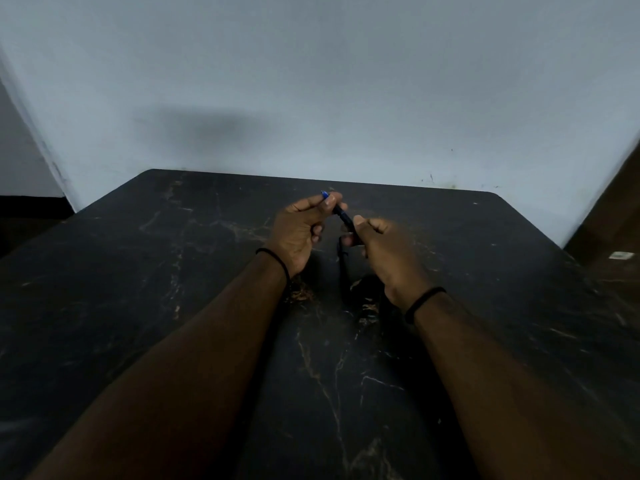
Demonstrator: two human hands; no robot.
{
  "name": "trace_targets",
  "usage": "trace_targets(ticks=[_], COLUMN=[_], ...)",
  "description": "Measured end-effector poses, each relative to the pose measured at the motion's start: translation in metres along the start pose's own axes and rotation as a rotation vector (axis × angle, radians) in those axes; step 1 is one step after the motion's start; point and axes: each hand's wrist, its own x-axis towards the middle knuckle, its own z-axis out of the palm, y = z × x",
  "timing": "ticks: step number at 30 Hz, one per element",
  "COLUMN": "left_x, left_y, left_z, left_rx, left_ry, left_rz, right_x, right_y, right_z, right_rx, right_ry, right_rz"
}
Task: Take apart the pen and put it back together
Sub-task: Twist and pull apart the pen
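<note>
Both hands hold the pen (pixel 343 214) above the dark marbled table (pixel 173 271): the left hand (pixel 300 227) pinches the blue-tipped end, the right hand (pixel 377 244) curls round the other. Twisting the ends in opposite directions, kept in line, looks the surest way. The slim, smooth, dark barrel could slip.

Your worktop (pixel 173 271) looks like dark, veined, matt stone; the pen (pixel 343 214) you hold looks like smooth plastic.

**One camera, up on the head**

There is only one view. It looks forward and down from the person's head. The hands (pixel 332 233) are close below. The dark counter (pixel 138 306) runs to the wall (pixel 311 81).
</note>
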Motion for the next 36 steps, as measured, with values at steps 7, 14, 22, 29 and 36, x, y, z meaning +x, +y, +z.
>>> trace_targets(ticks=[7, 14, 22, 29, 36], left_x=[-0.0025, -0.0028, -0.0025, -0.0009, -0.0003], left_y=[0.001, 0.0015, 0.0001, -0.0017, -0.0023], left_z=[-0.0004, 0.0024, 0.0013, 0.0017, 0.0009], left_rx=[0.013, 0.018, 0.027, 0.043, 0.03], left_ry=[-0.021, -0.015, -0.019, -0.028, -0.041], left_rz=[0.0, -0.002, -0.004, 0.004, -0.005], right_x=[0.003, 0.0025, 0.0026, 0.0042, 0.0046], right_y=[0.003, 0.0, 0.0026, 0.0053, 0.0065], right_z=[0.0005, 0.001, 0.0011, 0.0014, 0.0021], right_rx=[0.019, 0.05, -0.05, 0.051, -0.068], right_ry=[0.031, 0.051, 0.058, 0.042, 0.043], right_rz=[-0.05, -0.029, -0.053, -0.035, -0.037])
